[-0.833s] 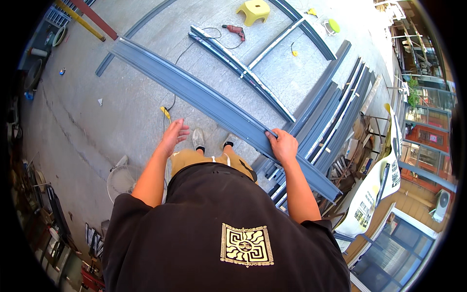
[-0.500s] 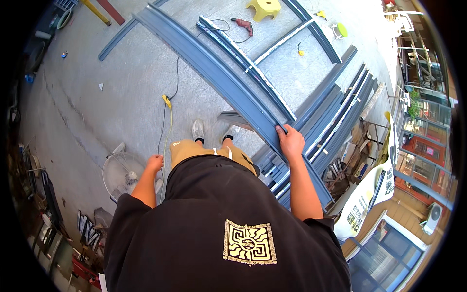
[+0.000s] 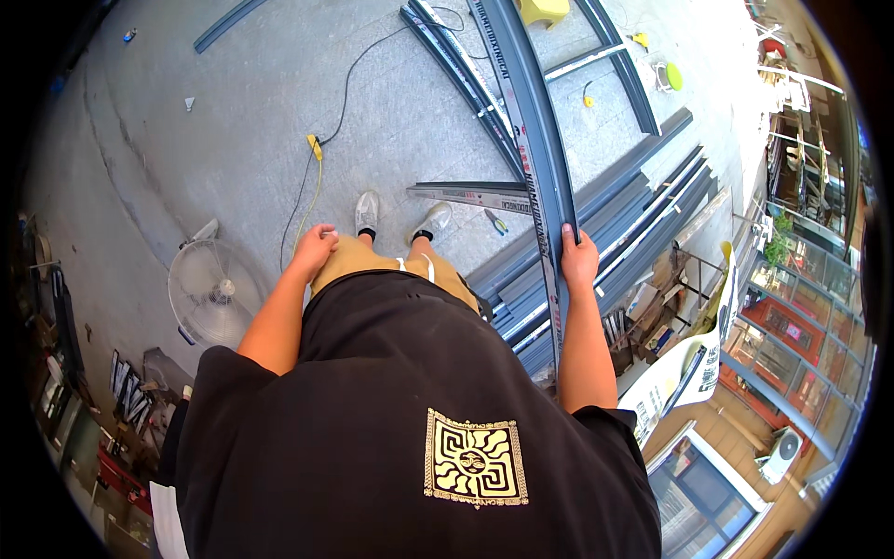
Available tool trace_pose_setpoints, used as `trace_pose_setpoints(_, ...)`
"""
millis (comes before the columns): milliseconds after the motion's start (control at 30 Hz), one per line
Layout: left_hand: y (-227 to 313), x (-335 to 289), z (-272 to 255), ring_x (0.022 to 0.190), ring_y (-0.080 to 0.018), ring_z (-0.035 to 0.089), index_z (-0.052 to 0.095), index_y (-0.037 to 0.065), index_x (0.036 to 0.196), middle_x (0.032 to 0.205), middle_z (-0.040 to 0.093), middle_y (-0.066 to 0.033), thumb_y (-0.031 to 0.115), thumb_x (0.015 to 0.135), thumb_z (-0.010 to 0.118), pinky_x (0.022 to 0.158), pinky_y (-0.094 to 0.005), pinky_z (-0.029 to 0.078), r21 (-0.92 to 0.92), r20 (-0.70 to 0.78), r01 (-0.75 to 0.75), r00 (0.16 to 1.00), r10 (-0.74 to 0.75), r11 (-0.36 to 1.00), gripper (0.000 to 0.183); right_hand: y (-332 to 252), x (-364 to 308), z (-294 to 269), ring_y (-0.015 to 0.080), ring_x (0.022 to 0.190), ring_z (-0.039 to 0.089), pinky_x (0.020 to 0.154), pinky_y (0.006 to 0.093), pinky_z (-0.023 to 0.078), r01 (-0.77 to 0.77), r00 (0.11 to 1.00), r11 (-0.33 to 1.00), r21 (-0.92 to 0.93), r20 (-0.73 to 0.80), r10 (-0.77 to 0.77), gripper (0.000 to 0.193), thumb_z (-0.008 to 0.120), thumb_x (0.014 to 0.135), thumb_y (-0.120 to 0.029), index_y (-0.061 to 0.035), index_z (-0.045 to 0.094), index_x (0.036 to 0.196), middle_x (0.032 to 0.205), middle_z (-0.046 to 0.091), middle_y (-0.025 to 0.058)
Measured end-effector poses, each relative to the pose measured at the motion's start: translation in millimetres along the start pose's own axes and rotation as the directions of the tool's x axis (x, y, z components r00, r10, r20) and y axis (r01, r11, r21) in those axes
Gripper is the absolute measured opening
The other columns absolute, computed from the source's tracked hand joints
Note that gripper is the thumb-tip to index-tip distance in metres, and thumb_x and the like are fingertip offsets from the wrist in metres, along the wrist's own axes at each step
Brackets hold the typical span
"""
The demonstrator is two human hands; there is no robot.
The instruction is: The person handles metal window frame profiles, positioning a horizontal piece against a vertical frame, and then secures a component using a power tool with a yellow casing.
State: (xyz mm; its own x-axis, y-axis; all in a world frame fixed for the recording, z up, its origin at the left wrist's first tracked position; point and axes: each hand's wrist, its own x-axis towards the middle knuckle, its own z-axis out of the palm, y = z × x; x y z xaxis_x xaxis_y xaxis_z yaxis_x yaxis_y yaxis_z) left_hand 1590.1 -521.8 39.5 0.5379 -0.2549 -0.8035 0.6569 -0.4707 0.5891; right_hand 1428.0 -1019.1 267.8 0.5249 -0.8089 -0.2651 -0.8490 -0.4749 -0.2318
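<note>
My right hand [image 3: 579, 259] grips a long blue-grey metal profile [image 3: 537, 102] by its edge, thumb on top. The profile slants from beside my right forearm up past the top of the picture, its printed film strip facing left. In front of my shorts, my left hand [image 3: 318, 250] is closed with fingers curled, holding nothing that I can see. A shorter profile [image 3: 473, 197] lies on the floor by my feet, its right end passing behind the long one. Pliers [image 3: 496, 222] with blue and green handles rest close to it.
More profiles [image 3: 619, 200] are stacked on the floor to the right, and a bundle [image 3: 466, 84] lies ahead. Beyond are a joined frame [image 3: 619, 67] and a yellow stool [image 3: 544, 11]. A standing fan [image 3: 216, 289] is at left; a cord with a yellow connector [image 3: 315, 145] crosses the floor.
The long profile has swung clockwise, from a diagonal to nearly upright in view, and its printed side now shows. My left hand has come in nearer my shorts.
</note>
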Motion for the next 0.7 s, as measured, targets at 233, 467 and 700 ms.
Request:
trace_pose_setpoints(233, -51, 16, -18, 0.083, -0.0164, 0.069, 0.065, 0.001, 0.13, 0.101, 0.073, -0.0082, 0.019, 0.101, 0.063, 0.078, -0.0331, 0.055, -0.001, -0.061, 0.079, 0.995, -0.079, 0.997, 0.035, 12, -3, 4, 0.0377, 0.088, 0.073, 0.081, 0.0438, 0.054, -0.025, 0.999, 0.996, 0.084, -0.036, 0.028, 0.05, 0.061, 0.102, -0.051, -0.0045, 0.077, 0.111, 0.091, 0.075, 0.0212)
trace_pose_setpoints(467, -63, 1, -40, 0.081, -0.0167, 0.07, 0.065, 0.0, 0.128, 0.101, 0.074, -0.0088, 0.02, 0.1, 0.064, 0.073, -0.0322, 0.055, 0.06, -0.135, 0.194, 0.973, -0.185, 0.979, 0.035, 21, -14, 6, 0.0351, 0.087, 0.073, 0.081, 0.0423, 0.054, -0.055, 0.998, 0.991, 0.121, -0.027, 0.059, 0.049, 0.061, 0.102, -0.051, -0.006, 0.077, 0.112, 0.09, 0.075, 0.0198)
trace_pose_setpoints(700, -44, 11, -24, 0.083, -0.015, 0.068, 0.063, -0.003, 0.133, 0.097, 0.072, -0.0087, 0.016, 0.099, 0.062, 0.078, -0.0311, 0.054, -0.011, -0.057, 0.139, 0.989, -0.139, 0.99, 0.039, 19, -17, 7, 0.0393, 0.093, 0.072, 0.085, 0.044, 0.053, -0.031, 0.999, 0.995, 0.098, -0.023, 0.033, 0.049, 0.061, 0.102, -0.052, -0.0073, 0.077, 0.113, 0.096, 0.076, 0.0214)
